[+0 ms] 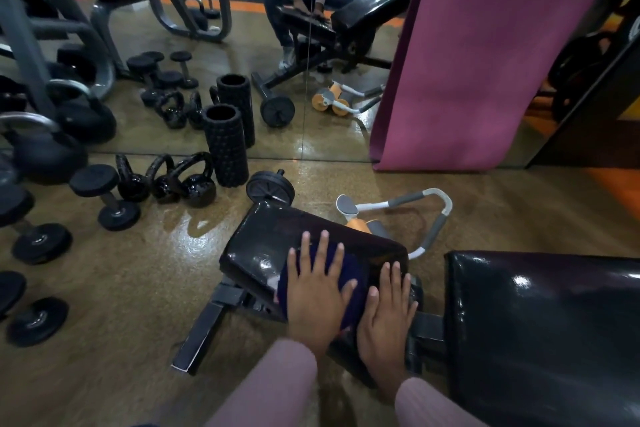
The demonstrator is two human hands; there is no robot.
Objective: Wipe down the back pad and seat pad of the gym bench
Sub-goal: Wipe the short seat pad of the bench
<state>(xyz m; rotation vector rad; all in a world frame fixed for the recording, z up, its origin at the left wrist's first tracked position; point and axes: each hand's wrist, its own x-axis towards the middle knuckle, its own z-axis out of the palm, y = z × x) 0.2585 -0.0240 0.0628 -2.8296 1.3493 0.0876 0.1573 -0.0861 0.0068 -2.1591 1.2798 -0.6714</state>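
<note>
Black vinyl seat pad (266,246): it is sitting low in the middle of your view, glossy and tilted, with both of your hands lying on it.
Cloth (349,274): a dark blue cloth is lying on the seat pad, between and under your hands; most of it is being covered.
Left hand (317,291): you are pressing it flat on the cloth, fingers straight and spread, nothing curled round anything.
Right hand (388,312): you are laying it flat just beside the left one, fingers straight, resting on the cloth's right edge and the pad's near corner.
Sleeves (277,388): pinkish ribbed sleeves are covering both of your forearms.
Back pad (540,333): it is lying to your right, black and shiny, apart from the seat pad across a gap showing the frame.
Bench frame (204,333): a dark metal foot is reaching out to the left on the floor below the seat pad.
Ab roller (398,215): a grey, white and orange one is lying on the floor just behind the seat pad.
Weights: a foam roller (227,149) is standing upright beside kettlebells (197,184) and dumbbells (104,198) to the left.
Mirror (301,28): it is showing the bench and a person bending over it.
Mat (460,55): a pink one is standing against the mirror on the right.
</note>
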